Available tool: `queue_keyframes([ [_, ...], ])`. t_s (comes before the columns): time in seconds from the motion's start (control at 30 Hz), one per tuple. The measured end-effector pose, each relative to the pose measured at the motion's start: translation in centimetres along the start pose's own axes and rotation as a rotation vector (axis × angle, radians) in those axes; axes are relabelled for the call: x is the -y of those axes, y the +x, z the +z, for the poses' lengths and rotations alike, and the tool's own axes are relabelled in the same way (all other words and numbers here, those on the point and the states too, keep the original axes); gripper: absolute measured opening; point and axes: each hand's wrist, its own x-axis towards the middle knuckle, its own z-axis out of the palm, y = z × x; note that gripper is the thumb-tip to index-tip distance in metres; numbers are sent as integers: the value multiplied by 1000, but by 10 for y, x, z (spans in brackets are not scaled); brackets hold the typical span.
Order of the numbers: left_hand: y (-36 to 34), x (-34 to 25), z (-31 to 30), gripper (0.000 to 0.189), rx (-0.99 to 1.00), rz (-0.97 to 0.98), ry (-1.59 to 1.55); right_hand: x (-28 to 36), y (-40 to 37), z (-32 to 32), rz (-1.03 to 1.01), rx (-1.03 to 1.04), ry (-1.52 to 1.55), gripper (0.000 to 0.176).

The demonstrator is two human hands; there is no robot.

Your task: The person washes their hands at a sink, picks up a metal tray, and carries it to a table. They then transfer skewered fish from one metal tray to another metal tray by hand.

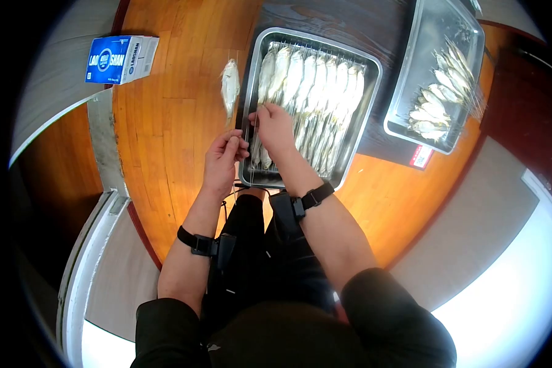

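Rows of silvery fish (pixel 306 80) lie side by side on thin skewers in a deep metal tray (pixel 374 80). Over the tray's left part is my right hand (pixel 273 129), its thumb and fingers pinched together near the fish tails. Just outside the tray's left rim, my left hand (pixel 226 153) is also closed, thumb against fingers. What either hand pinches is too small to make out; thin lines show around the fingertips. A single fish (pixel 230 89) lies on the wooden floor, above my left hand.
A second, clear-walled tray (pixel 405 86) at the upper right holds several skewered fish (pixel 441 98). A blue and white box (pixel 119 59) stands at the upper left. A red and white label (pixel 421 156) lies below the second tray. Both forearms wear black straps.
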Motion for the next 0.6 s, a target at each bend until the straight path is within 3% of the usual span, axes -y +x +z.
queue_keyframes([
  [0.1, 0, 2, 2, 20, 19, 9, -16, -6, 8, -4, -42, 21, -231, 24],
  [0.23, 2, 4, 6, 20, 10, -13, -5, -12, 11, -5, -89, -26, -224, 28],
  [0.3, 1, 4, 5, 20, 18, -10, -1, -6, 7, -6, -278, -98, -675, 31],
  [0.4, -1, 4, 5, 20, 26, -19, 0, 17, -17, -6, -240, -142, -811, 34],
  [0.53, 1, 4, 6, 21, 28, -32, 24, -1, -32, -17, -372, -97, -612, 27],
  [0.6, -3, 7, 11, 21, 28, -35, 9, -15, -39, -20, -134, 60, -198, 29],
])
